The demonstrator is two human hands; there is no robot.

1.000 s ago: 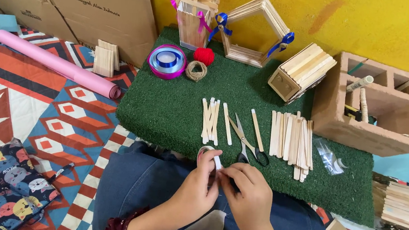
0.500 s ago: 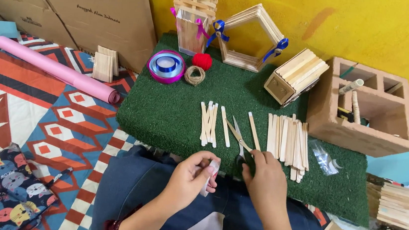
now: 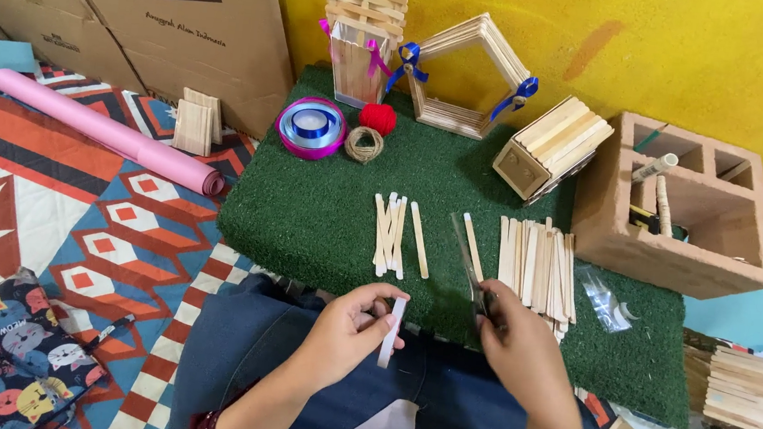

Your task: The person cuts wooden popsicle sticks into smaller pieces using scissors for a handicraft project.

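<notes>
My left hand (image 3: 347, 328) pinches a white strip (image 3: 392, 332) over my lap; my right hand (image 3: 518, 344) grips scissors (image 3: 474, 265) at the green mat (image 3: 326, 209). The blades could scatter nearby sticks (image 3: 535, 267).

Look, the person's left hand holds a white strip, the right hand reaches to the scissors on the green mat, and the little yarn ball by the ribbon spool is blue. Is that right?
Not quite. The little yarn ball is red, not blue; the head view shows it by the ribbon spool. The rest stands: the left hand holds a white strip, and the right hand reaches to the scissors on the green mat.
</notes>
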